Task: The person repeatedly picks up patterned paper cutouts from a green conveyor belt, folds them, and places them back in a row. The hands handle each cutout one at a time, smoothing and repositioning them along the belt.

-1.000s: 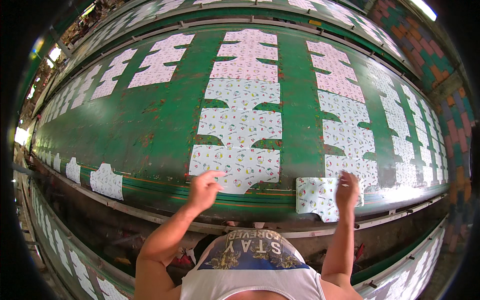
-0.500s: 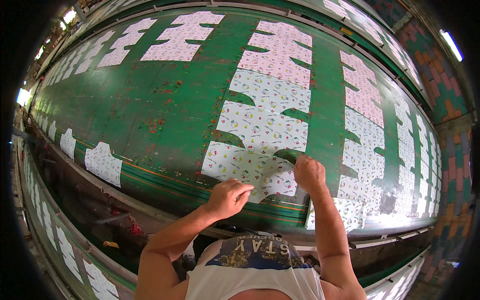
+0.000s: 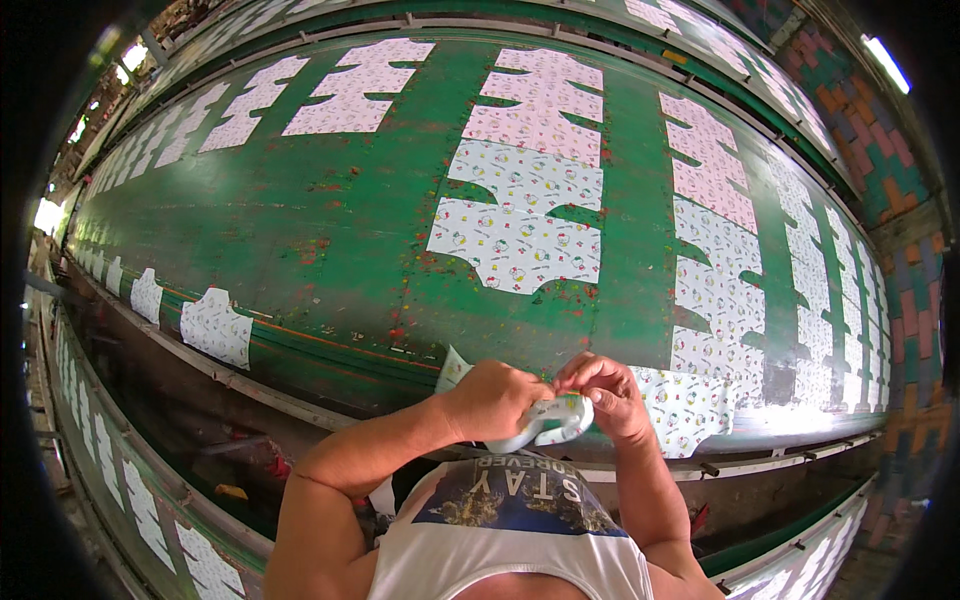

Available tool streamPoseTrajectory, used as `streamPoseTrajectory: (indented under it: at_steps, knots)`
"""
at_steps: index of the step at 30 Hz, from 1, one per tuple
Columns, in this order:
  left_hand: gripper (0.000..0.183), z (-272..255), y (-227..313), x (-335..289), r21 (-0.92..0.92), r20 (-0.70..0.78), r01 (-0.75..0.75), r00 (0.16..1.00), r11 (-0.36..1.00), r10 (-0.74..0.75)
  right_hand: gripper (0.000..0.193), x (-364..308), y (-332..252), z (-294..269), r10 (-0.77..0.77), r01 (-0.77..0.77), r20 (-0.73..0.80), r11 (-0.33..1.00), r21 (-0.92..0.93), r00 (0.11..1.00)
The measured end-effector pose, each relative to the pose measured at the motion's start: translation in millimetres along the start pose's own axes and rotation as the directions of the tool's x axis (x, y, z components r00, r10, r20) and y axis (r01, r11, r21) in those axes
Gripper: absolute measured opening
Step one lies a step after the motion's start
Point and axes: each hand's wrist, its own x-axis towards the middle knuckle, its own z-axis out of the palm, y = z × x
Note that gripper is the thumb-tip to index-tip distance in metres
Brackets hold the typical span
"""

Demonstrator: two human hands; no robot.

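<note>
Currently, white printed pc (image 3: 576, 424) curls btwn L hand (image 3: 492, 400) & R hand (image 3: 609, 392), fingers of both pinching its edge.

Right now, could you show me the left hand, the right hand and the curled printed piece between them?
Left hand (image 3: 493, 400): head view, back of the hand.
Right hand (image 3: 613, 397): head view, middle of the hand.
Curled printed piece (image 3: 574, 425): head view, its bent-over part.

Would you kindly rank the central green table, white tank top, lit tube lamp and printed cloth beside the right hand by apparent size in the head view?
1. Central green table
2. White tank top
3. Printed cloth beside the right hand
4. Lit tube lamp
</note>
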Motion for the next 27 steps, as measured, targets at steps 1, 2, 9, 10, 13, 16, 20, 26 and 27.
streamPoseTrajectory:
  at_steps: [1, 2, 9, 10, 13, 16, 20, 26, 27]
  knots:
    - [0.023, -0.1, 8.4, -0.3, -0.048, -0.035, -0.015, 0.999, 0.999, 0.013, 0.040, -9.1, 11.5, 2.0, 0.001, 0.001, -0.071, 1.000, 0.026, 0.997]
    - [0.025, -0.8, 17.0, -4.3, -0.200, -0.128, -0.028, 0.992, 0.979, 0.002, 0.049, -19.8, 20.9, 3.8, 0.033, -0.025, -0.165, 0.998, 0.051, 0.986]
    - [0.028, 15.6, 38.2, -26.7, -0.876, -0.414, -0.091, 0.645, 0.473, -0.642, 0.104, -63.3, 67.8, 18.0, 0.132, -0.129, 0.002, 0.968, 0.215, 0.991]
    - [0.029, 20.4, 34.7, -27.9, -0.930, -0.368, -0.231, 0.581, 0.286, -0.726, 0.102, -63.6, 73.1, 22.3, 0.089, -0.089, 0.007, 0.985, 0.146, 0.996]
    - [0.030, 32.7, 19.5, -45.7, -0.945, -0.239, -0.316, 0.483, 0.087, -0.843, 0.056, -61.5, 75.9, 26.8, 0.328, -0.338, -0.083, 0.893, -0.299, 0.941]
    - [0.037, 44.7, 6.1, -81.8, -0.947, -0.221, -0.318, 0.511, 0.056, -0.831, 0.047, -58.0, 73.3, 26.1, 0.309, -0.345, -0.164, 0.893, -0.288, 0.937]
    - [0.035, 54.8, -5.9, -138.0, -0.937, -0.252, -0.345, 0.571, 0.051, -0.781, 0.042, -54.9, 48.0, 9.5, 0.132, -0.162, -0.280, 0.983, -0.084, 0.951]
    - [0.049, 28.0, -26.6, -201.4, -0.975, -0.223, -0.147, 0.556, 0.169, -0.801, 0.068, -21.1, 46.5, 25.8, -0.137, 0.051, -0.509, 0.982, -0.180, 0.850]
    - [0.051, 18.5, -33.6, -202.6, -0.967, -0.253, -0.120, 0.512, 0.224, -0.821, 0.074, -10.7, 48.5, 30.8, -0.142, 0.027, -0.522, 0.975, -0.222, 0.841]
